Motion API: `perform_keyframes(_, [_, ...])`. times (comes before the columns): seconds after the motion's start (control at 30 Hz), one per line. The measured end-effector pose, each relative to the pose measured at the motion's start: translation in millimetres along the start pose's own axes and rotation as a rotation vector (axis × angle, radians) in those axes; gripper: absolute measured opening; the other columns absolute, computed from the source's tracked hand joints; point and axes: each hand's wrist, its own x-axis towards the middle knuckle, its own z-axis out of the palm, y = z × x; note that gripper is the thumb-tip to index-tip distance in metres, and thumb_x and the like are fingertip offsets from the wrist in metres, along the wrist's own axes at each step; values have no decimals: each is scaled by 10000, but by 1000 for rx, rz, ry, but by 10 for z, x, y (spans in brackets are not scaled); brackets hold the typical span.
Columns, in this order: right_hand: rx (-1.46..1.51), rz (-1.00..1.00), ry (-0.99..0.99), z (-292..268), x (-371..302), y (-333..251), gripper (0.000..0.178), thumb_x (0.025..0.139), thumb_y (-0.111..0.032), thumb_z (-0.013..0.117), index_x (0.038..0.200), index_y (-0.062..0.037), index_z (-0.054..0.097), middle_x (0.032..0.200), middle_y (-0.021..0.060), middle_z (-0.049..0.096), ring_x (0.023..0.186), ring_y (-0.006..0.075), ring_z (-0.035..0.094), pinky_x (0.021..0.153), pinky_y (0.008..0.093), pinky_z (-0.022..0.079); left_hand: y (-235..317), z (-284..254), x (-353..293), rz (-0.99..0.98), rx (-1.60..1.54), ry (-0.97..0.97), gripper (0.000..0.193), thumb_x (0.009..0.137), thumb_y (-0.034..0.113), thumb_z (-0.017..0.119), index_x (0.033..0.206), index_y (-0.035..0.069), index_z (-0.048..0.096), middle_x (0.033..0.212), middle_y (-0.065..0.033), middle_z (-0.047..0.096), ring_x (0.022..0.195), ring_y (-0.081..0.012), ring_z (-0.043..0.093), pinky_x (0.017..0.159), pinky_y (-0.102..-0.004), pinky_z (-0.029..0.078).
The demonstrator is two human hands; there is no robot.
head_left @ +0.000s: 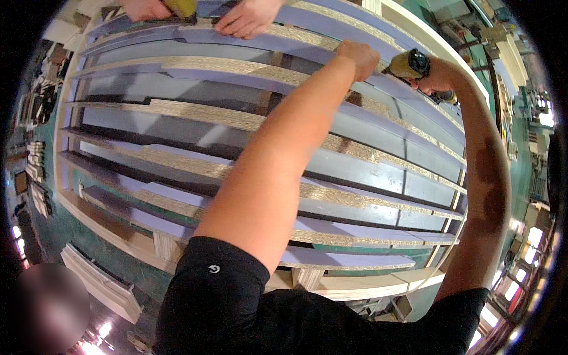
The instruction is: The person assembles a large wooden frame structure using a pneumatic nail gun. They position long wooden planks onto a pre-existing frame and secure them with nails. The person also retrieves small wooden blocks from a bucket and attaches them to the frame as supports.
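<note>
Far out over a large wooden slatted frame [66, 136], my left hand [358, 58] is closed over the edge of a pale chipboard slat [313, 39] with a lilac side. My right hand [439, 77] grips a yellow and black power drill [408, 64]. The drill's nose points left, close to my left hand; its bit is too small to make out. Across the frame, another person's hand [251, 19] rests on a slat, while that person's other hand [144, 8] holds a second yellow drill [181, 7].
Several similar slats [225, 117] run side to side across the frame, with gaps and a grey surface [349, 168] beneath. A stack of pale boards [103, 281] lies on the green floor [59, 228] at the lower left. More timber [512, 59] is at the right.
</note>
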Motion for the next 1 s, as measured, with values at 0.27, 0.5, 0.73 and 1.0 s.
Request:
perform_keyframes(0.27, [310, 89, 202, 476, -1120, -126, 410, 723, -57, 770, 1108, -65, 632, 763, 63, 671, 615, 142, 599, 543, 330, 519, 119, -148, -173, -102, -55, -28, 307, 890, 195, 626, 1185, 129, 678, 1251, -131, 662, 1207, -321, 610, 1010, -558, 448])
perform_keyframes(0.5, [607, 157, 74, 1565, -3025, -125, 314, 779, -157, 803, 1029, -30, 660, 711, 71, 684, 592, 131, 634, 509, 333, 525, 589, -352, -1080, 200, -168, 324, 182, 919, 201, 594, 1018, 62, 659, 1014, -153, 657, 1014, -371, 621, 908, -528, 482])
perform_keyframes(0.73, [757, 168, 149, 3107, -4261, -160, 567, 671, -214, 887, 1147, -22, 647, 1107, 154, 682, 934, 270, 669, 830, 389, 530, 1090, -390, -3533, 420, -381, 179, 230, 875, 233, 665, 1020, 55, 667, 1033, -139, 656, 1006, -347, 621, 843, -482, 510])
perform_keyframes(1.0, [1004, 182, -10, 4253, -5478, -1173, 556, 751, -175, 846, 1261, -64, 652, 1034, 144, 743, 911, 206, 676, 870, 357, 531, 1683, -287, -5022, 422, -556, -116, 304, 876, 279, 709, 1110, 92, 657, 1176, -109, 653, 1129, -320, 603, 1012, -470, 455])
